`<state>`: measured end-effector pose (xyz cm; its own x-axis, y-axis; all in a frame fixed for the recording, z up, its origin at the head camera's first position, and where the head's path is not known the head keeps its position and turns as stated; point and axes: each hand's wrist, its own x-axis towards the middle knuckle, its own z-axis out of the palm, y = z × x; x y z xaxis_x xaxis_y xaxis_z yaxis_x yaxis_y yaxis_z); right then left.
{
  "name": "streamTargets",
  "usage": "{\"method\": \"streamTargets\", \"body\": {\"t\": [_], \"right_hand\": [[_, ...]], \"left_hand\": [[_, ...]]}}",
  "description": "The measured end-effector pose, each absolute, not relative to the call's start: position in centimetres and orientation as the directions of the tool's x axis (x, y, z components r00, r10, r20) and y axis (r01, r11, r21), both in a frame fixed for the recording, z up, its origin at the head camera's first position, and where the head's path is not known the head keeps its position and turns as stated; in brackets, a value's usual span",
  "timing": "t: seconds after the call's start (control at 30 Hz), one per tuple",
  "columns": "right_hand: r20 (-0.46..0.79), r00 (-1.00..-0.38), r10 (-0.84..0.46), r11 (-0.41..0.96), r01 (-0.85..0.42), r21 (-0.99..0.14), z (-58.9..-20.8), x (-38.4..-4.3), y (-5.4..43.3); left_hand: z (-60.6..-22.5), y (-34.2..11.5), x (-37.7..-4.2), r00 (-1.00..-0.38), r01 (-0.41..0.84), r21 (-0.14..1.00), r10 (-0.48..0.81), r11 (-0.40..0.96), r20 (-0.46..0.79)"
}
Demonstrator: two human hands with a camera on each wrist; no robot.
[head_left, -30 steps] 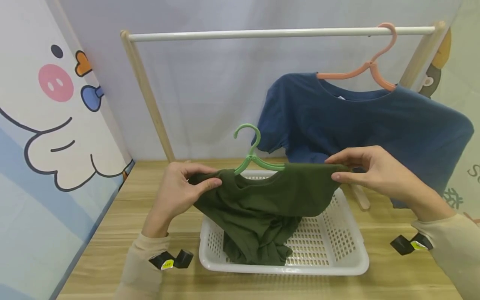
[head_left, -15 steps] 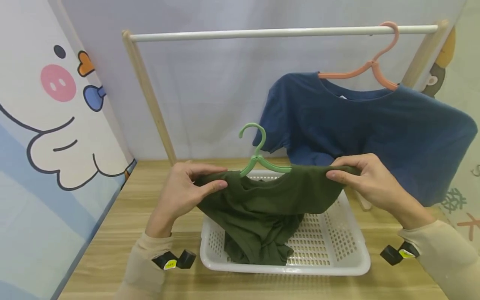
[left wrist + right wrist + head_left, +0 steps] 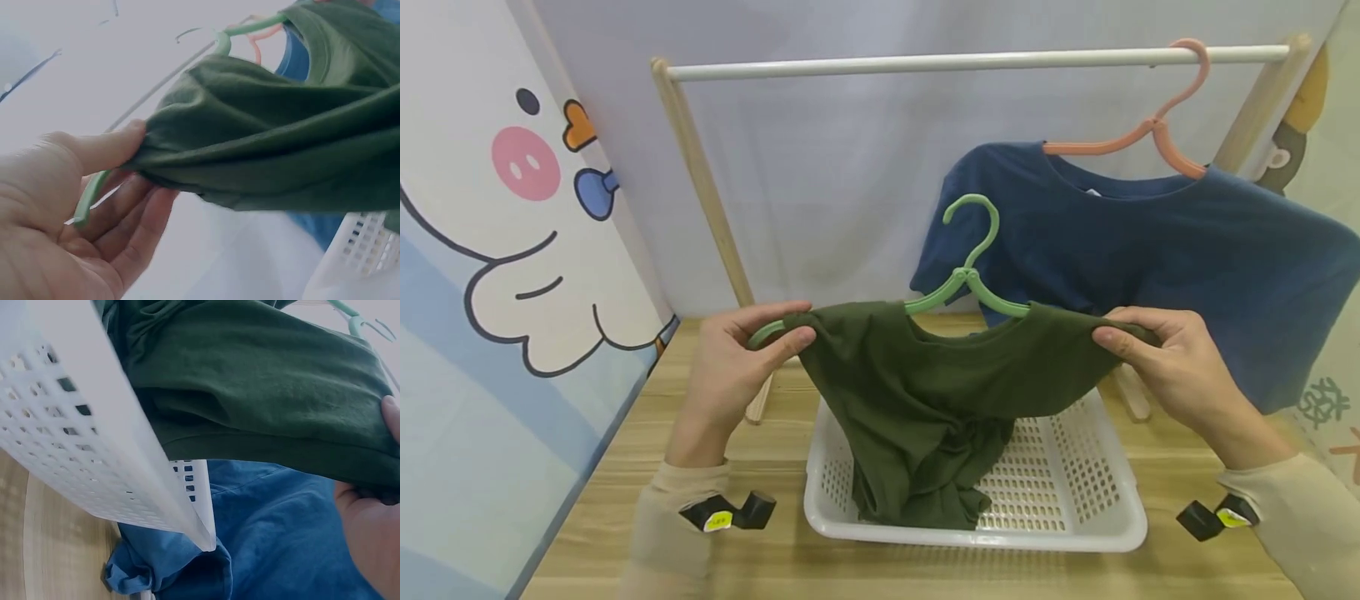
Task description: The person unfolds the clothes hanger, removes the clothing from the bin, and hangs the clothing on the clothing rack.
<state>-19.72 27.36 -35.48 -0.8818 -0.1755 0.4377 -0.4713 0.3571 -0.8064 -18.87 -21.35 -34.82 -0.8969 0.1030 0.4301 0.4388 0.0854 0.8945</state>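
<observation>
A dark green T-shirt (image 3: pixel 940 367) is stretched between both hands, its lower part bunched in the white basket. Inside its shoulders is a green hanger (image 3: pixel 967 275), with the hook standing up out of the neckline. My left hand (image 3: pixel 730 358) pinches the shirt at the left sleeve between thumb and fingers. There the hanger's end pokes out of the cloth toward the palm, as the left wrist view shows with the hanger end (image 3: pixel 90 197). My right hand (image 3: pixel 1172 358) pinches the other sleeve; whether the hanger's right end lies under those fingers is hidden.
Behind stands a rack with a white rail (image 3: pixel 865 65) and wooden legs. A blue T-shirt (image 3: pixel 1150 242) hangs from it at right on an orange hanger (image 3: pixel 1157 125). The white perforated basket (image 3: pixel 1131 533) rests on the wooden table (image 3: pixel 760 558).
The green hanger has risen and shifted right, and its left end now sticks out past the shirt. My left hand has moved left; the right hand is slightly farther right.
</observation>
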Motion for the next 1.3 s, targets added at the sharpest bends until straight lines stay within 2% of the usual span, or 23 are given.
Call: {"method": "streamTargets", "body": {"t": [0.13, 0.43, 0.57, 0.73, 0.8, 1.0, 1.13, 1.3], "right_hand": [[0.442, -0.881, -0.171, 0.375, -0.473, -0.797, -35.6, -19.7, 27.5], [0.466, -0.877, -0.118, 0.423, -0.469, -0.775, -35.5, -19.4, 27.7], [0.466, -0.88, -0.088, 0.404, -0.46, -0.791, -35.4, -19.3, 28.1], [0.484, -0.869, -0.106, 0.202, -0.495, -0.845, -35.3, -19.2, 28.4], [0.495, -0.862, -0.112, 0.121, -0.506, -0.854, -35.2, -19.0, 28.5], [0.526, -0.846, -0.083, 0.03, -0.53, -0.848, -33.7, -18.8, 28.9], [0.573, -0.816, -0.076, -0.09, -0.567, -0.819, -32.0, -18.8, 28.9], [0.621, -0.784, -0.006, -0.206, -0.607, -0.768, -28.7, -19.2, 29.3]], "left_hand": [[-34.8, -20.7, -18.7, -0.89, 0.45, 0.893, 0.08, 0.012, 0.448], [-34.9, -20.1, -19.2, -0.832, 0.542, 0.832, 0.065, -0.116, 0.551], [-35.3, -20.3, -19.1, -0.87, 0.48, 0.869, 0.062, -0.12, 0.489], [-35.7, -20.1, -19.4, -0.934, 0.328, 0.938, 0.113, -0.112, 0.34], [-35.9, -19.7, -19.7, -0.936, 0.307, 0.943, 0.141, -0.125, 0.324], [-36.6, -18.5, -20.1, -0.923, 0.311, 0.94, 0.191, -0.14, 0.334], [-37.0, -18.2, -20.2, -0.934, 0.292, 0.955, 0.199, -0.049, 0.296], [-37.3, -17.9, -20.5, -0.942, 0.267, 0.961, 0.23, 0.076, 0.244]]}}
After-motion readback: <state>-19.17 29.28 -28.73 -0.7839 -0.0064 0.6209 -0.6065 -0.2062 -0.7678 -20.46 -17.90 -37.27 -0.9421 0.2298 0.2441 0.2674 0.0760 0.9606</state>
